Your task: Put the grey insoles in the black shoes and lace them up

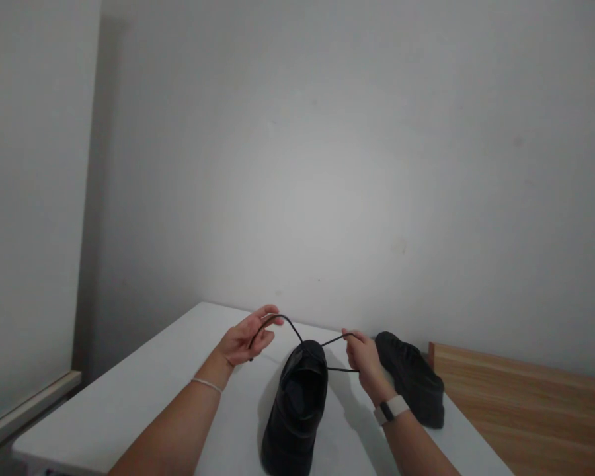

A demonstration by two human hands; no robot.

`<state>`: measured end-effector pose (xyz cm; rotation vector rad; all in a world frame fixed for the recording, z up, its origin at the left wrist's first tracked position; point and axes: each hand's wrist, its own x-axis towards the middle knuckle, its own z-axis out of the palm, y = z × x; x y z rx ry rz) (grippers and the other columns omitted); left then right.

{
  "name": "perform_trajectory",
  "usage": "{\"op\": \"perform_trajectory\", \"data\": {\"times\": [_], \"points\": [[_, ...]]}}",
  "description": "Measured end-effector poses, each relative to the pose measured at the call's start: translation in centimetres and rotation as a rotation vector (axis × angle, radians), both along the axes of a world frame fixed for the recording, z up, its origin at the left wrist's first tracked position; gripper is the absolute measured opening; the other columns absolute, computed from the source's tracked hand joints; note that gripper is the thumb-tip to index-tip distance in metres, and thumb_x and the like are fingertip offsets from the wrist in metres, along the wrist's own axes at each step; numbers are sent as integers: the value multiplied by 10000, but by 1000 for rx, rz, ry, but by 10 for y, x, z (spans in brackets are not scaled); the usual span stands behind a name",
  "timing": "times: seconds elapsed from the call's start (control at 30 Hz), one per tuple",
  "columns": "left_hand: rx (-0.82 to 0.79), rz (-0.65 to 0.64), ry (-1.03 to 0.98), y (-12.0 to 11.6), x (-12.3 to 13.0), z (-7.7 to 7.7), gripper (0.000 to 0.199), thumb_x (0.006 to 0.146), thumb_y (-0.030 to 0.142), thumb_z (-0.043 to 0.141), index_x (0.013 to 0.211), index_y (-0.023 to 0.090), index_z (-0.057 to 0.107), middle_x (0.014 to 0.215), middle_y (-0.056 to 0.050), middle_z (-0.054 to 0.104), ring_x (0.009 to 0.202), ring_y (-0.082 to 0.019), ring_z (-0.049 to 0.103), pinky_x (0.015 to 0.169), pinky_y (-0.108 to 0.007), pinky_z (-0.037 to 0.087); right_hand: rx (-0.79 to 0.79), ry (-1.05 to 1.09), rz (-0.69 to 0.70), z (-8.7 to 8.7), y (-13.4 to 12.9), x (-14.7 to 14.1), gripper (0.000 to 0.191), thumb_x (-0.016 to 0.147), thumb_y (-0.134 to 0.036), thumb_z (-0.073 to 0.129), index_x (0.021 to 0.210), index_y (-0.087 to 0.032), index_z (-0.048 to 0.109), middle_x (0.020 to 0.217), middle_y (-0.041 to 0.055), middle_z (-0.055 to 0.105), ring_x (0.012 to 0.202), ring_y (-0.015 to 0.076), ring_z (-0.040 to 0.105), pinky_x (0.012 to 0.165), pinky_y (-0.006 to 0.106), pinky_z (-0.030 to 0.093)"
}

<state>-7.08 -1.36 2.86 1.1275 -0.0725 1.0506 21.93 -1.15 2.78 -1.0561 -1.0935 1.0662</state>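
A black shoe (297,416) stands on the white table, its heel end toward me and its opening facing up. My left hand (252,336) is to the left of the toe end, palm up with fingers partly curled around one shoelace (290,322). That lace arcs over the fingers, and its end hangs below the palm. On the other side, my right hand (364,357) is closed on lace drawn out to the right. Two dark strands run between the shoe and this hand, one at the fingertips and one lower down.
A second black shoe (411,377) lies on the white table (143,390) beyond my right wrist. A wood-grain board (520,403) stands past the table's right edge. Behind the table rises a plain grey wall (327,165), and a pale panel (30,198) is at the left.
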Motion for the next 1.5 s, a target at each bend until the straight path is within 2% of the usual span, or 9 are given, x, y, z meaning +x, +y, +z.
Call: {"op": "perform_trajectory", "data": {"times": [0.13, 0.3, 0.4, 0.5, 0.63, 0.93, 1.17, 1.37, 1.5], "points": [[52, 44, -53, 4, -6, -3, 225, 796, 312, 675, 997, 216, 640, 767, -39, 699, 484, -90, 478, 298, -113, 261, 165, -254, -42, 20, -19, 10, 282, 631, -347, 744, 621, -168, 526, 523, -61, 446, 469, 57, 322, 412, 191, 181], [156, -44, 216, 4, 3, -7, 562, 838, 644, 456, 800, 135, 692, 557, -67, 626, 564, -182, 587, 563, -305, 473, -57, -320, 710, 49, -65, 17, 279, 783, -412, 652, 792, -142, 583, 507, -75, 409, 396, 28, 217, 380, 181, 125], [133, 77, 336, 4, 14, -4, 605, 836, 655, 448, 674, 115, 670, 676, -75, 616, 664, -171, 580, 684, -321, 458, 38, -193, 903, 60, -80, 22, 416, 821, -541, 577, 880, -130, 603, 485, -62, 449, 350, 27, 252, 351, 170, 189], [42, 322, 399, 10, 26, -4, 578, 804, 647, 508, 565, 126, 583, 684, -36, 563, 658, -133, 532, 673, -278, 433, 76, -251, 822, 59, -74, 21, 612, 847, -669, 410, 853, -102, 640, 577, 39, 600, 357, 50, 402, 356, 181, 291], [9, 592, 635, 21, 38, -16, 461, 667, 582, 692, 672, 123, 646, 648, -17, 590, 599, -118, 509, 625, -257, 418, -13, -505, 453, 32, -46, 13, 593, 822, -647, 459, 718, -99, 661, 632, 70, 630, 457, 87, 506, 371, 178, 363], [212, 600, 736, 16, 53, -26, 291, 658, 389, 740, 693, 102, 708, 621, -49, 653, 586, -145, 556, 609, -274, 425, 114, -471, 154, -16, -31, -18, 297, 710, -439, 677, 691, -142, 673, 600, 31, 608, 548, 156, 571, 421, 237, 455], [322, 725, 652, 9, 68, -18, 186, 766, 320, 631, 709, 145, 602, 693, -30, 638, 658, -141, 558, 626, -246, 415, 380, -558, -13, -8, -27, -26, 195, 781, -350, 604, 679, -186, 577, 656, 28, 622, 628, 168, 564, 600, 282, 438], [271, 706, 571, 7, 60, 4, 192, 777, 341, 612, 775, 171, 522, 652, 33, 502, 581, -117, 516, 569, -234, 408, 368, -513, 84, 23, -16, -22, 171, 740, -335, 617, 738, -173, 561, 621, -16, 539, 586, 130, 488, 565, 255, 379], [470, 801, 767, 6, 40, 27, 103, 713, 168, 593, 816, 167, 580, 704, 14, 525, 640, -126, 490, 586, -228, 378, 387, -640, 55, 46, -13, -2, 107, 687, -249, 612, 756, -178, 571, 642, -19, 549, 584, 125, 484, 560, 251, 372]]}}
